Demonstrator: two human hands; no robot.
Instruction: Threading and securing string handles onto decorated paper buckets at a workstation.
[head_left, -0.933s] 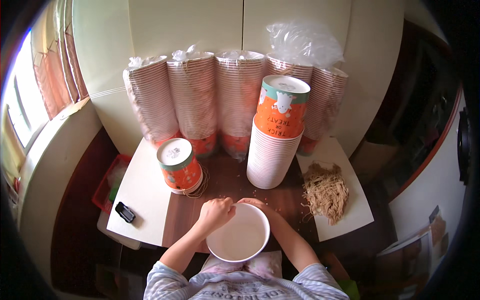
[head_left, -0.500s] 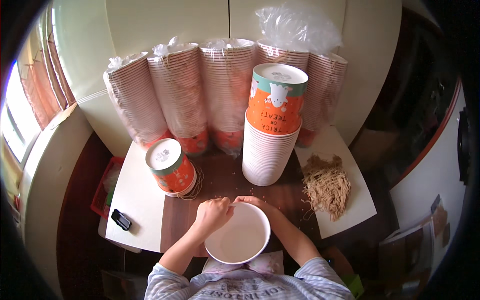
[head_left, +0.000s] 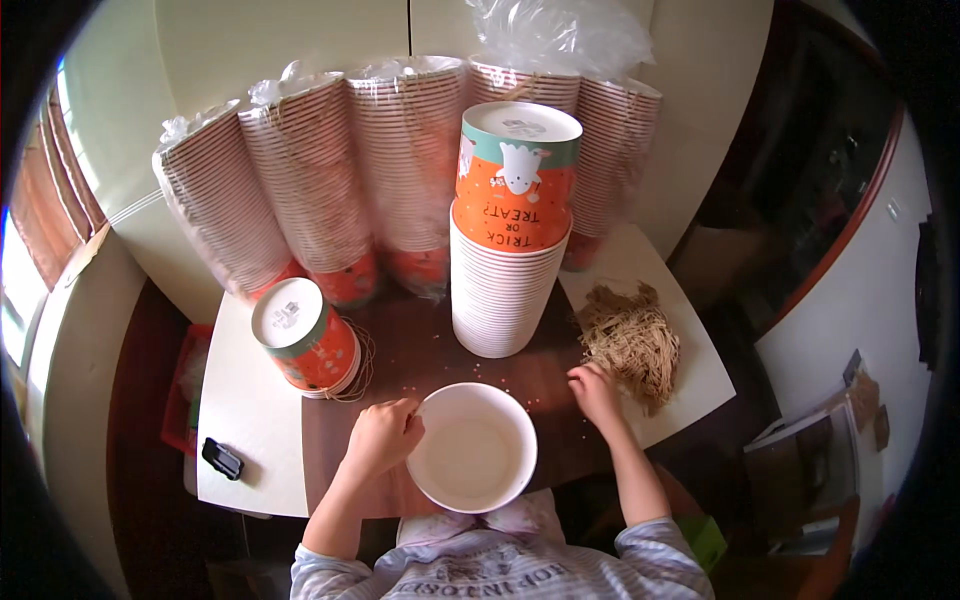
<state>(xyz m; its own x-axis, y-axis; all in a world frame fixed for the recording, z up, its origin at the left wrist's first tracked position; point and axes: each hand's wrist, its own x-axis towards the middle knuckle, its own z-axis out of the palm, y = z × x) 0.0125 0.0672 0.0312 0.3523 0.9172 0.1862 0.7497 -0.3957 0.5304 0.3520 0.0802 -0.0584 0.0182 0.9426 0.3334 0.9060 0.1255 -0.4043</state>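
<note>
My left hand (head_left: 383, 437) grips the left rim of a white paper bowl (head_left: 472, 446) that sits upright and empty near the table's front edge. My right hand (head_left: 594, 392) rests on the brown table (head_left: 420, 350) to the right of the bowl, fingers reaching the near edge of a heap of tan shredded paper filler (head_left: 630, 340). It holds nothing that I can see. Behind the bowl stands a tall stack of white bowls (head_left: 505, 290), upside down, topped by an orange printed one (head_left: 515, 180).
Several plastic-wrapped sleeves of stacked bowls (head_left: 330, 180) lean on the wall at the back. A single orange bowl (head_left: 305, 335) lies upside down at left beside rubber bands. A small black device (head_left: 222, 458) sits at the front left corner.
My right hand has left the bowl's rim and moved right to the shredded paper. My left hand stays on the bowl.
</note>
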